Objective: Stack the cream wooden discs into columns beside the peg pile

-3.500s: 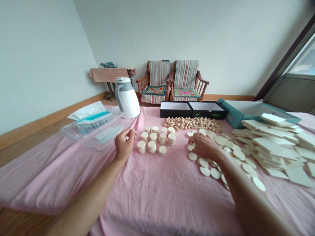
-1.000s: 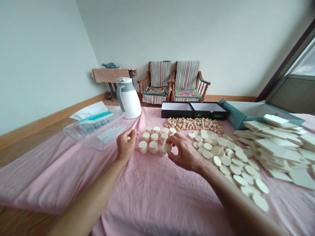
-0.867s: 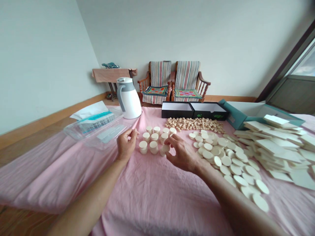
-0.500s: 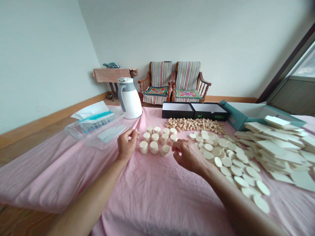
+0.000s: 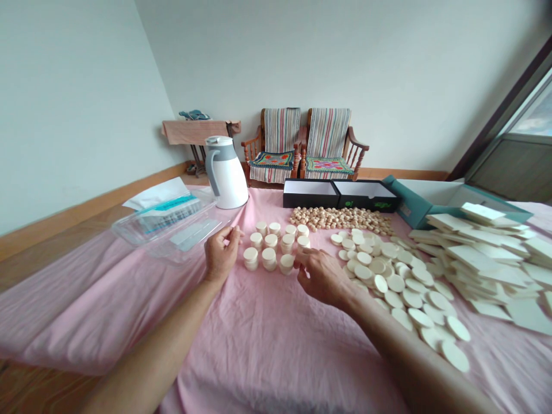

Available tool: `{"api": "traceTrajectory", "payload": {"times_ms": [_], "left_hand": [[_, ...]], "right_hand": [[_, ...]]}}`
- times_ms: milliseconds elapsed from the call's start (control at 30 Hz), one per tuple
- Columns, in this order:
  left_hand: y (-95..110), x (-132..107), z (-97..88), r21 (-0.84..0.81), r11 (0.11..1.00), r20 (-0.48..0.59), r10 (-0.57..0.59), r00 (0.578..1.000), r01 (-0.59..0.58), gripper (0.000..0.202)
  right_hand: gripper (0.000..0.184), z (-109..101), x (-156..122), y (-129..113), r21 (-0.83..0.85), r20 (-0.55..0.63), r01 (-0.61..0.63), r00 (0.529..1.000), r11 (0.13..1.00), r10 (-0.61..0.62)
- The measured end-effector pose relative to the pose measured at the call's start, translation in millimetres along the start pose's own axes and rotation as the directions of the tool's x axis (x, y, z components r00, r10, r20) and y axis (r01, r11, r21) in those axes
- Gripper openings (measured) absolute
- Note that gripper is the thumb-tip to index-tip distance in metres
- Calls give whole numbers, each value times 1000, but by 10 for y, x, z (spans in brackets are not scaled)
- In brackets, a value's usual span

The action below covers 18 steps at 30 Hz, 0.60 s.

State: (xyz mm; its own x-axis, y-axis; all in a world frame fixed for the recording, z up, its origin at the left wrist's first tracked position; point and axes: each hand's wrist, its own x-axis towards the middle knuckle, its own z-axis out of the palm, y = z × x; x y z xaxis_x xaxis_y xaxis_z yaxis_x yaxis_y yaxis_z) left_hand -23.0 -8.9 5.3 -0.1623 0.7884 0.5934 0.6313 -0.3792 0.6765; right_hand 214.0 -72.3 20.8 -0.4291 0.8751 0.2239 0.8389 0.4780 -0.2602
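Note:
Small round wooden discs stand in several short stacks in rows on the pink cloth. My right hand is at the front right stack, its fingers bent and its fingertips at the stack's right side. Thumb and forefinger look apart there, with no disc visible between them. To the left of the stacks, my left hand is closed, thumb and fingertips together, and nothing shows in it. Beside my right hand spreads a pile of loose wooden discs.
Small wooden beads lie behind the discs, before two black boxes. A teal box and a heap of square wooden pieces are at right. A white jug and a clear plastic case stand at left.
My right hand has moved slightly left, its fingertips now reaching the front right stack. That stack sits a little further left. My left hand stays in place.

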Motion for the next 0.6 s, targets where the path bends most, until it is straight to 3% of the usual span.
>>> {"api": "traceTrajectory", "payload": {"times_ms": [133, 300, 433, 600], "left_hand": [[-5, 2, 4, 7, 1000, -1, -6, 1000, 6, 33], [28, 3, 1, 7, 1000, 3, 11, 1000, -11, 32], [53, 1, -3, 10, 1000, -2, 16, 1000, -16, 32], [23, 5, -5, 14, 1000, -7, 12, 1000, -12, 31]], "right_hand": [[19, -90, 14, 151, -13, -47, -102, 994, 995, 102], [29, -197, 40, 605, -187, -191, -330, 936, 925, 295], [31, -142, 45, 851, -243, -73, -331, 943, 912, 323], [28, -103, 52, 850, -279, -28, -302, 952, 912, 306]]}}
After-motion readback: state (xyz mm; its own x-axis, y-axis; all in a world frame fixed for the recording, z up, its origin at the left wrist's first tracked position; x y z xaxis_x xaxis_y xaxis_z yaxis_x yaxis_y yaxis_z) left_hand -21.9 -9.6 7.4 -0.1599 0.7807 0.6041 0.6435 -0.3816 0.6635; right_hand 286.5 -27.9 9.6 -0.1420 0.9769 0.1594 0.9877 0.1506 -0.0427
